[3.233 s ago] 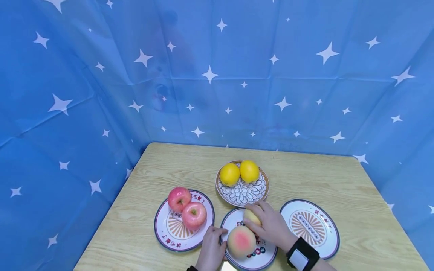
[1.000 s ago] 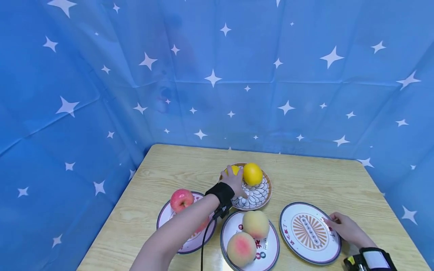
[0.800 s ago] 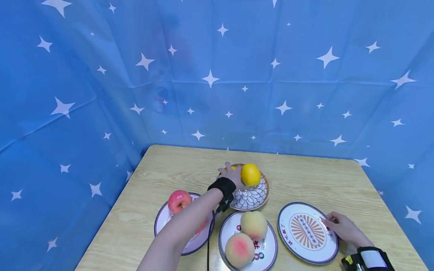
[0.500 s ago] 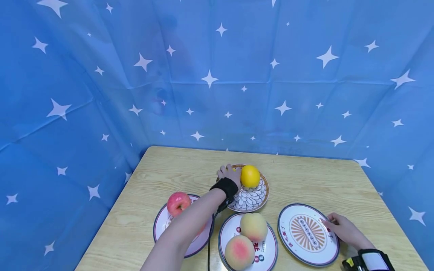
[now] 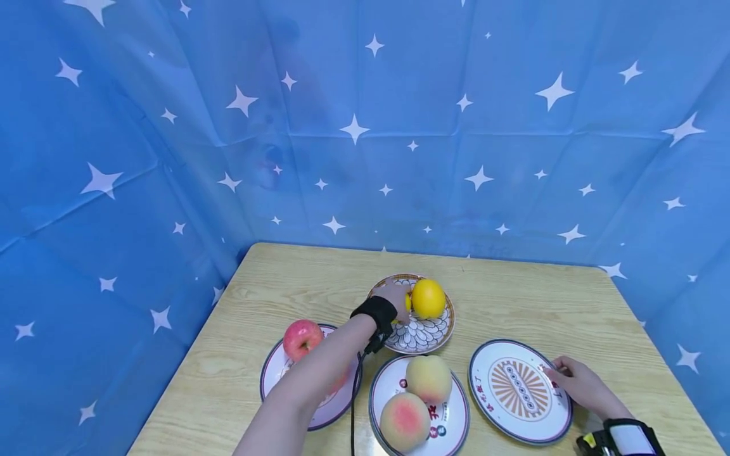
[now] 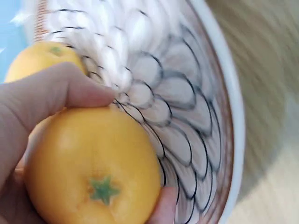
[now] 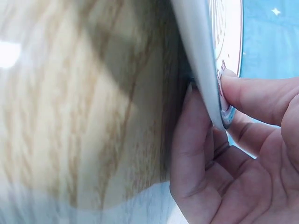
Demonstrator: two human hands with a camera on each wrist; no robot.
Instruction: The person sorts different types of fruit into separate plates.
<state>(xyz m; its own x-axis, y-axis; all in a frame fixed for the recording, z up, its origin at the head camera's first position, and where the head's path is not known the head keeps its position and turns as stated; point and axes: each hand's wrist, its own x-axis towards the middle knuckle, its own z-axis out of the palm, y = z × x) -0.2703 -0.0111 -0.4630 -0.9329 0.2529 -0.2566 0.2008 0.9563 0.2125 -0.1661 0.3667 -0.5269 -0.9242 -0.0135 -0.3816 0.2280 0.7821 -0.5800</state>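
Note:
My left hand (image 5: 393,296) reaches over the flower-patterned plate (image 5: 419,335) at the back and grips an orange (image 6: 93,154), its thumb across the top and a fingertip at the lower side. The head view mostly hides this orange behind the hand. Right beside it on the same plate is a second orange (image 5: 428,299). My right hand (image 5: 582,383) pinches the rim of a white plate (image 5: 485,370) with a striped sunburst centre. In the right wrist view its thumb presses the top face of the rim, with fingers curled underneath.
Two peaches (image 5: 429,379) lie on the white plate (image 5: 453,421) at the front middle. On the left, a plate (image 5: 270,373) holds two red apples (image 5: 302,339), partly covered by my left forearm. A black cable (image 5: 352,411) hangs from the left wristband. Behind the wooden table (image 5: 525,285) hangs a blue starry curtain.
My right hand has left a peach on the middle plate and now pinches the right plate's rim. The left hand has moved to the back plate and closed its fingers round an orange.

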